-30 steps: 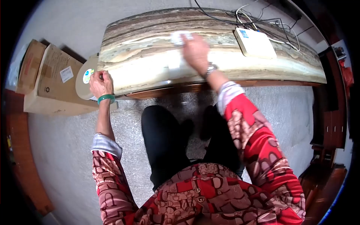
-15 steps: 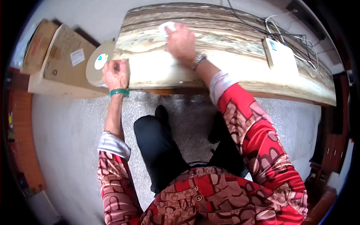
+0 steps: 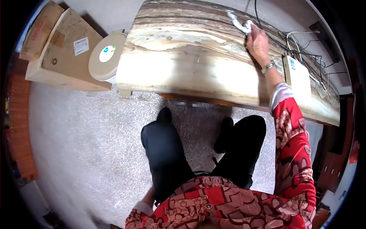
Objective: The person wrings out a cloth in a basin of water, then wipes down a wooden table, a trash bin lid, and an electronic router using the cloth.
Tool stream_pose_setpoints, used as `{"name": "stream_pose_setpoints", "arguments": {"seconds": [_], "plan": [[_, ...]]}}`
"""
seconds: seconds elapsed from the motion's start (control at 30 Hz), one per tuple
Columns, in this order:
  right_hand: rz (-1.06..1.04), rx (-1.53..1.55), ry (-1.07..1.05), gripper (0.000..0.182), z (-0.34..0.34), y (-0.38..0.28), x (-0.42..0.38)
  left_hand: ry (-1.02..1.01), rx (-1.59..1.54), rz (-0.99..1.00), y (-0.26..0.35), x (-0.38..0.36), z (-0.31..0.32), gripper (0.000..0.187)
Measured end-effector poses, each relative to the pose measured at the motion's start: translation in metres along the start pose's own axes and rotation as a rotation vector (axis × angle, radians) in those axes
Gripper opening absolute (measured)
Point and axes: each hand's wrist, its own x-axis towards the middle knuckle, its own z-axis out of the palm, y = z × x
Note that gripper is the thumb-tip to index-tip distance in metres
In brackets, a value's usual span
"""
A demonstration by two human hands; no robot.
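A long table (image 3: 164, 72) with a wood- or stone-like streaked top spans the upper part of the view. Near its far edge, my right hand (image 3: 258, 44) pinches one end of a crumpled white cloth (image 3: 237, 23), whose other end trails left over the surface. Black cables pass close to the fingers, and a white box (image 3: 299, 76) lies right of my wrist. Low in the view, my left hand (image 3: 149, 196) is beside my left thigh, its fingers hidden.
Cardboard boxes (image 3: 66, 49) stand at the far left, beside a round lidded bin (image 3: 108, 57). Tangled cables (image 3: 305, 53) run over the table's right end. Dark red cabinets (image 3: 331, 168) stand at the right edge.
My right hand has moved right along the table with the cloth, which now trails out more. My left hand has left the table's left corner and dropped beside my thigh.
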Motion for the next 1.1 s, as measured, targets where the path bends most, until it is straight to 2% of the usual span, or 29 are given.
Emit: {"name": "stream_pose_setpoints", "arguments": {"seconds": [0.13, 0.2, 0.27, 0.33, 0.4, 0.47, 0.53, 0.63, 0.7, 0.8, 0.87, 0.9, 0.97, 1.0, 1.07, 1.1], "plan": [[-0.073, 0.057, 0.026, 0.036, 0.020, -0.012, 0.027, -0.019, -0.063, -0.125, -0.007, -0.006, 0.008, 0.024], [-0.256, 0.127, 0.031, 0.033, 0.028, -0.032, 0.044, -0.017, -0.083, -0.180, -0.004, -0.006, 0.005, 0.024], [-0.412, 0.140, 0.017, 0.040, 0.041, -0.052, 0.058, -0.017, -0.096, -0.230, -0.001, -0.007, 0.002, 0.024], [-0.475, -0.025, 0.018, 0.022, 0.036, -0.094, 0.068, -0.009, -0.106, -0.264, 0.006, -0.007, -0.005, 0.024], [-0.501, 0.151, -0.242, 0.038, 0.048, -0.111, 0.079, 0.003, -0.109, -0.282, 0.016, -0.007, -0.013, 0.024], [-0.768, 0.374, 0.175, 0.030, 0.073, -0.119, 0.070, 0.017, -0.110, -0.284, 0.026, -0.008, -0.024, 0.024], [-0.769, 0.451, -0.039, 0.031, 0.067, -0.143, 0.058, 0.041, -0.113, -0.271, 0.038, -0.009, -0.035, 0.024], [-0.832, 0.588, 0.014, 0.033, 0.052, -0.183, 0.024, 0.057, -0.119, -0.235, 0.048, -0.011, -0.046, 0.025], [-0.864, 0.683, -0.092, 0.032, 0.041, -0.194, 0.002, 0.076, -0.133, -0.189, 0.050, -0.011, -0.056, 0.025], [-0.804, 0.501, 0.045, 0.031, 0.043, -0.182, -0.005, 0.120, -0.192, -0.098, 0.053, -0.009, -0.078, 0.025], [-0.668, 0.384, -0.009, 0.030, 0.027, -0.162, -0.005, 0.213, -0.317, -0.024, 0.058, -0.001, -0.101, 0.025], [-0.594, 0.319, 0.010, 0.033, 0.027, -0.153, -0.006, 0.269, -0.401, 0.012, 0.061, 0.005, -0.117, 0.025], [-0.433, 0.400, 0.009, 0.031, 0.022, -0.132, -0.002, 0.397, -0.611, 0.098, 0.060, 0.021, -0.153, 0.026], [-0.448, 0.377, 0.012, 0.031, 0.010, -0.127, 0.000, 0.468, -0.761, 0.167, 0.063, 0.030, -0.174, 0.026], [0.029, 0.620, -0.393, 0.031, -0.015, -0.123, 0.000, 0.464, -1.117, 0.546, 0.067, 0.051, -0.218, 0.016], [0.076, 0.721, -0.372, 0.034, -0.016, -0.116, -0.001, 0.659, -1.075, 0.496, 0.112, 0.027, -0.229, 0.016]]}}
